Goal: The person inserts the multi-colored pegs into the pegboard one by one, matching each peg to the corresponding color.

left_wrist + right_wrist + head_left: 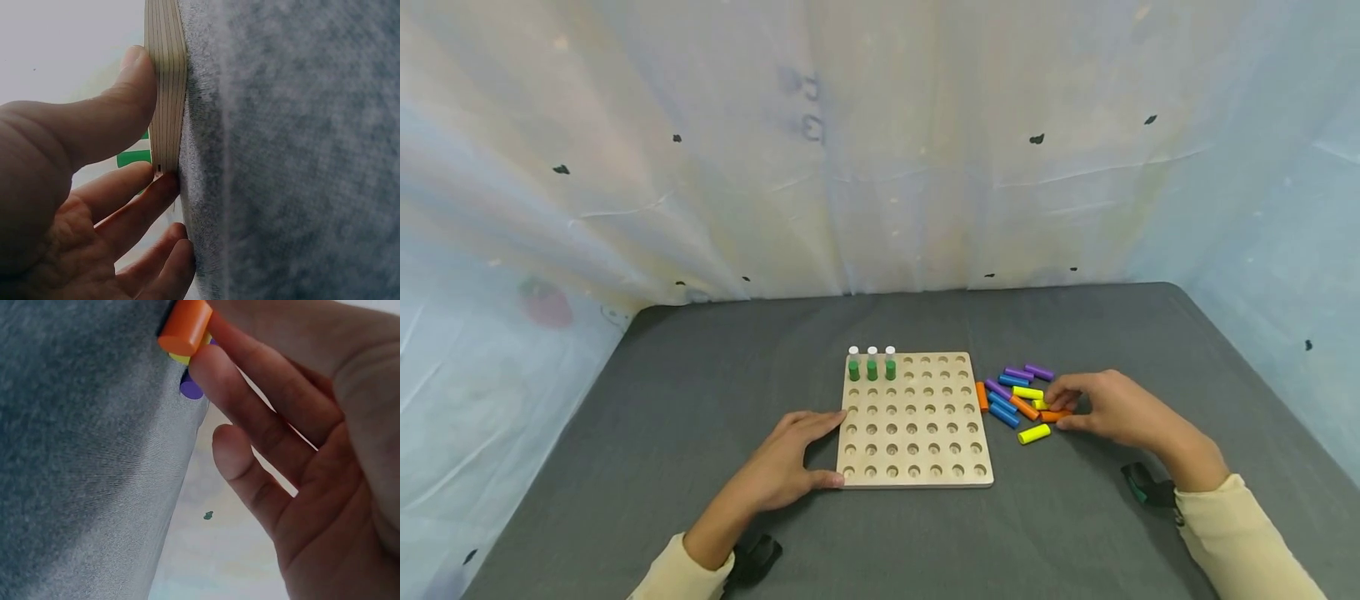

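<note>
A square wooden pegboard (pixel 902 429) with rows of round holes lies on the table. Three white pegs (pixel 872 351) stand along its far left row, with three green pegs (pixel 872 370) just in front of them. My left hand (pixel 782 462) rests against the board's left side, thumb near the front corner and index finger farther back; the left wrist view shows the thumb along the layered wooden edge (pixel 167 75). To the right of the board, my right hand (pixel 1108 408) pinches an orange peg (pixel 186 328) at the edge of a loose pile.
The pile mixes blue pegs (pixel 1004 416), purple pegs (pixel 1039 372), yellow pegs (pixel 1034 433) and more orange ones. One orange peg (pixel 982 397) lies against the board's right edge. A dark grey cloth (pixel 715 358) covers the table, with pale curtains (pixel 880 167) behind and beside it.
</note>
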Tool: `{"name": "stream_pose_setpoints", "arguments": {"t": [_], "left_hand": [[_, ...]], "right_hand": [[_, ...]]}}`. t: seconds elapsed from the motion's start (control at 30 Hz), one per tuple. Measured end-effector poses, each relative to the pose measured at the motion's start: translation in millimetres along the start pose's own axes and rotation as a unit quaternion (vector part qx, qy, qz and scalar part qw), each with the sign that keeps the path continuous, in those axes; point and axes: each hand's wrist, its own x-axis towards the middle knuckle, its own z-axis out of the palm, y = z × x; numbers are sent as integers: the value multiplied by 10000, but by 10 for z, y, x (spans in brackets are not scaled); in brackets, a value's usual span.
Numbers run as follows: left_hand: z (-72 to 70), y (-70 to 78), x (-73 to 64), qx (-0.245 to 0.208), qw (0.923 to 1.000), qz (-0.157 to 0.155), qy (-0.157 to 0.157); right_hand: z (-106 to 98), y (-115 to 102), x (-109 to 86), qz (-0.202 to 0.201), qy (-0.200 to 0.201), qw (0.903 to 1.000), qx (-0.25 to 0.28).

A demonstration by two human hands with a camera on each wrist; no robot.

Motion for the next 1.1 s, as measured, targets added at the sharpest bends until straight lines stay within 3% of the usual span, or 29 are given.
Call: {"name": "stream_pose_setpoints", "arguments": {"t": [0.7,1.1], "left_hand": [[-6,15,-15,-119,9999,-20,10],[-6,13,-10,-89,9999,-54,2]], "right_hand": [[18,-28,8,-269,122,9995,-92],[9,-46,-25,-359,557,9978,-44]]}}
